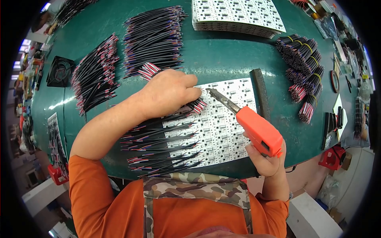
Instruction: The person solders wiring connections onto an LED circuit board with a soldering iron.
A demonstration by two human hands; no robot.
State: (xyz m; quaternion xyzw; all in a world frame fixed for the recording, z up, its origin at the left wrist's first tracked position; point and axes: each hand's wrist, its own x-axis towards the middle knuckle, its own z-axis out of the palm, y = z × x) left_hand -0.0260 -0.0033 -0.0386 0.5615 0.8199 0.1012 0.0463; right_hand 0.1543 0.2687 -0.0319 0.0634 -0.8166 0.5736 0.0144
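Observation:
My left hand point(171, 91) is closed around a bundle of short black cables; their red and white stripped ends point(197, 105) poke out on both sides of the fist. Beneath it lies a white circuit board panel point(228, 137) printed with repeated dark patterns. Rows of black cables point(158, 147) lie across the panel's left part, their ends over the board. In my right hand point(265, 162) is an orange soldering gun point(260, 129), its dark tip pointing up and left, close to my left fingers above the panel's upper edge. Whether the tip touches anything I cannot tell.
Loose black cables lie in piles point(152, 39) point(97, 71) at the far left. A stack of circuit board panels point(238, 14) stands at the back. Tied cable bundles point(301, 59) lie at the right. A dark bar point(260, 93) borders the panel; a black fan point(60, 71) sits left.

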